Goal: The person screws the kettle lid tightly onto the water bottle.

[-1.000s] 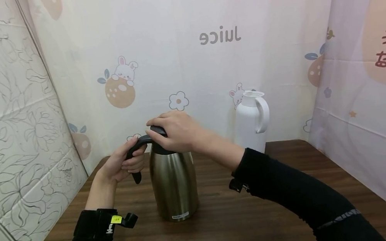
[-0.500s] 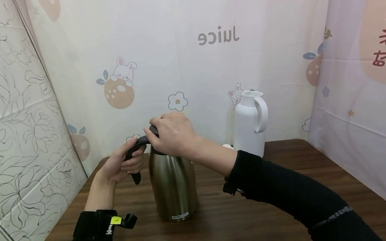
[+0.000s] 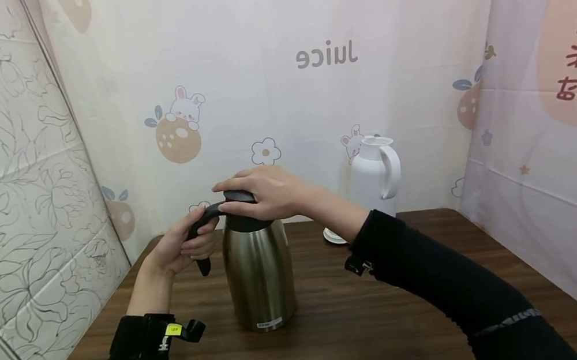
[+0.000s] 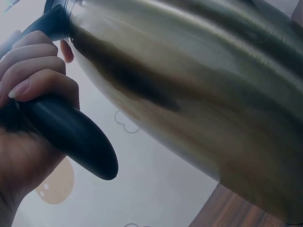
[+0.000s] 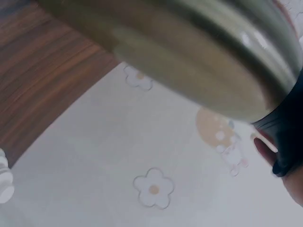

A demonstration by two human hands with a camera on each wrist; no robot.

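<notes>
A gold-toned steel thermos jug [image 3: 259, 275] stands upright on the table. Its black curved handle [image 4: 75, 137] points left, and my left hand [image 3: 182, 245] grips it with curled fingers. My right hand [image 3: 269, 193] lies over the jug's mouth. It holds the black lid [image 3: 239, 196] there, thumb on the near side and the other fingers across the far side. Part of the lid is hidden under the palm. In the right wrist view, a fingertip [image 5: 265, 151] shows beside the black collar [image 5: 286, 127].
Behind my right forearm stands a white thermos jug [image 3: 372, 178] with its handle to the right and its mouth uncovered. Near its base lies a white round stopper [image 3: 333, 237], partly behind the forearm. Patterned cloth [image 3: 259, 90] hangs around the brown wooden table [image 3: 345, 337].
My right hand has twisted on the lid and swung back, its wrist shifting left and then right again. My left hand and the steel jug have stayed put.
</notes>
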